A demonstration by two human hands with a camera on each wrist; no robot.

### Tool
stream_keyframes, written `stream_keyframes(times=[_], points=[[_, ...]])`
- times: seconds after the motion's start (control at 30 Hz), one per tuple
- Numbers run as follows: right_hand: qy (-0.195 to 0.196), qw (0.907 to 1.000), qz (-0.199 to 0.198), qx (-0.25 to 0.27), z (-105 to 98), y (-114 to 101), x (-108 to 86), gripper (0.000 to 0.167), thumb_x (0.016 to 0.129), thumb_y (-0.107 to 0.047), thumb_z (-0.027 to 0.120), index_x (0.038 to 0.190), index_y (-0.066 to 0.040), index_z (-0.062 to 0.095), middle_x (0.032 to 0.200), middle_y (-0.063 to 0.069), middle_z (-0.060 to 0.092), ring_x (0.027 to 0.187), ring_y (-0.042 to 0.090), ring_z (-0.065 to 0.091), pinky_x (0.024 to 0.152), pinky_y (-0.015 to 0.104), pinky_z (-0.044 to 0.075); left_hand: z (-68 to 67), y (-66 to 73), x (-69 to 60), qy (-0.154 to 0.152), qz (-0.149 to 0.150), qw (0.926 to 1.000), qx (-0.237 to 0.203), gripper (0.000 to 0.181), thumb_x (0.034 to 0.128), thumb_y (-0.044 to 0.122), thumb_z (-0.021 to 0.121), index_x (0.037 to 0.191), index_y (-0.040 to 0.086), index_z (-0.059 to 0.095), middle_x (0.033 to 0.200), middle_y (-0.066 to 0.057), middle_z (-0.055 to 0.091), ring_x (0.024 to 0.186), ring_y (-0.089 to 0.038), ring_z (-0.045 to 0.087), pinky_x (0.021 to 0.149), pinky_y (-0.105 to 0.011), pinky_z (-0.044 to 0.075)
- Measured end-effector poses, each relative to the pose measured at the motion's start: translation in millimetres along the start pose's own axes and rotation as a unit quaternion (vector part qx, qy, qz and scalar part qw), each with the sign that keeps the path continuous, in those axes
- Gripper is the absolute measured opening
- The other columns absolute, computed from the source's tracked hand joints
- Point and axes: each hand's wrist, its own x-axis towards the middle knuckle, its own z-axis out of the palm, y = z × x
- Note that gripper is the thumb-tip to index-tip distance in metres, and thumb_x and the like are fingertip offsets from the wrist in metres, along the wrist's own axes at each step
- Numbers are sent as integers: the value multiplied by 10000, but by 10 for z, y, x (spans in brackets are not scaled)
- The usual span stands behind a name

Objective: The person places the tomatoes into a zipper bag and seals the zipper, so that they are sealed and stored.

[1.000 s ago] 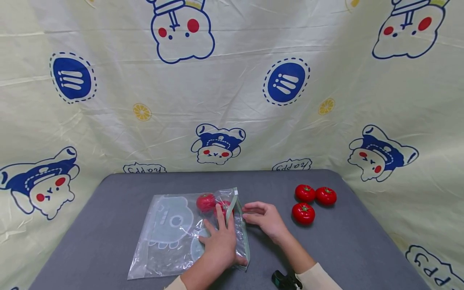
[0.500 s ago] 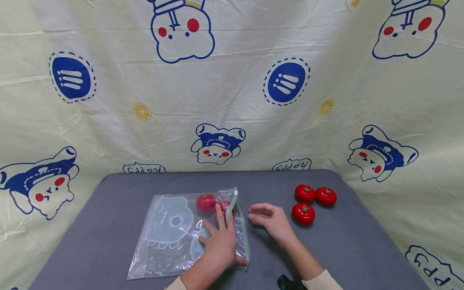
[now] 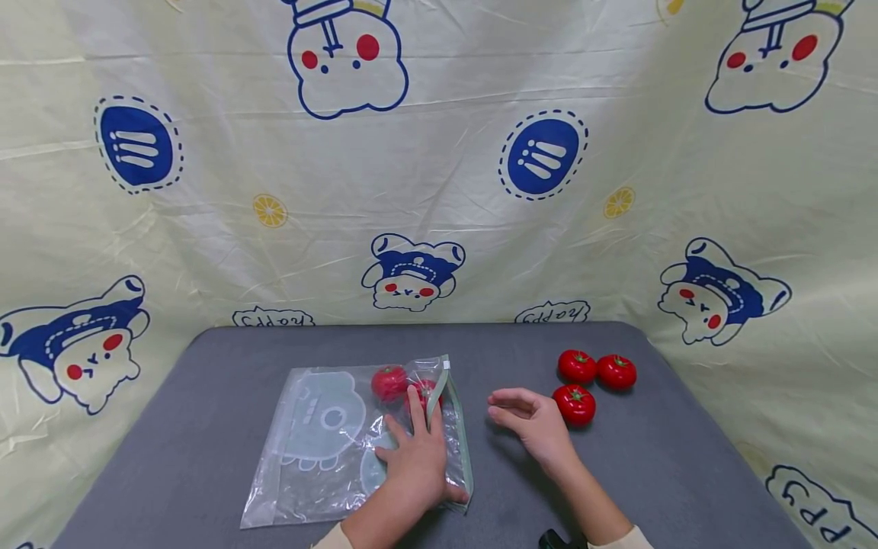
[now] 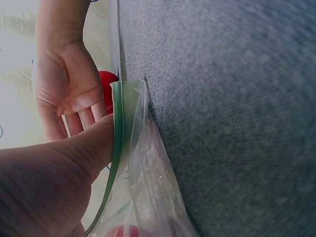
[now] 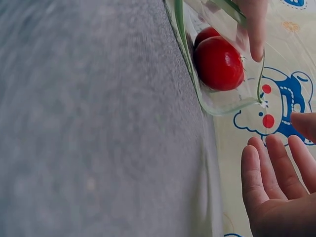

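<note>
A clear zip bag [image 3: 312, 488] with a pale bear print lies on the grey table, its green-edged mouth facing right and standing parted. Two tomatoes are inside it, one red tomato [image 3: 389, 383] at the far side and another tomato [image 5: 218, 63] near the mouth. My left hand [image 3: 418, 461] rests spread on the bag, fingers straight; its thumb lies at the near end of the green zip edge [image 4: 118, 133]. To the right of the bag my right hand [image 3: 531, 427] hangs over the table, fingers loosely bent, holding nothing. Its fingers show apart in the right wrist view.
Three loose tomatoes sit right of the bag: a front tomato [image 3: 575, 405] just beyond my right hand, a back tomato [image 3: 577, 366] and a right tomato [image 3: 616, 371]. A printed cloth [image 3: 439, 175] hangs behind the table [image 3: 171, 457].
My right hand has drawn away from the bag's mouth, moving right toward the loose tomatoes. The left hand, bag and tomatoes have stayed in place.
</note>
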Motion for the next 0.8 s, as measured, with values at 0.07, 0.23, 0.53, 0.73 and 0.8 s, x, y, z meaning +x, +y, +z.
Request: stream_keyframes(times=[0.07,0.23,0.53,0.73,0.8], points=[[70,10000,-16,-32,-27,3,-13,398,886,-177,817,1227,-4,707,1191,167,753,1000,116,751,861,201,586,-1,-2,2,-7,-8,10000,20,1417,436,543,1005,1610,182,297,1731,-164,-12,1464,-653,201,958,-863,345],[248,9997,55,-40,-95,14,-47,382,885,-204,819,1211,-30,720,1198,155,753,1005,102,745,866,197,584,-4,-5,10,-49,-19,10000,44,1404,447,548,997,1609,188,297,1730,-162,-9,1466,-651,201,967,-860,343],[522,9984,-50,-216,-200,13,-139,412,898,-238,808,1234,-24,704,1183,120,760,983,68,736,864,176,572,-7,-9,21,-112,-36,9999,26,1370,473,536,989,1607,193,302,1729,-163,5,1482,-642,171,1019,-848,310],[742,9967,-275,-156,-273,28,-173,399,894,-216,812,1218,-8,709,1149,134,767,945,63,746,850,177,578,-12,-9,5,-81,-21,9999,69,1351,472,536,990,1598,192,325,1726,-166,30,1494,-632,145,1049,-836,294],[829,9958,-352,-135,-297,37,-180,388,896,-202,810,1209,6,711,1129,129,772,931,55,747,842,174,580,-14,-9,-4,-42,8,10000,85,1354,466,538,993,1594,188,330,1725,-167,34,1495,-632,140,1052,-835,292]])
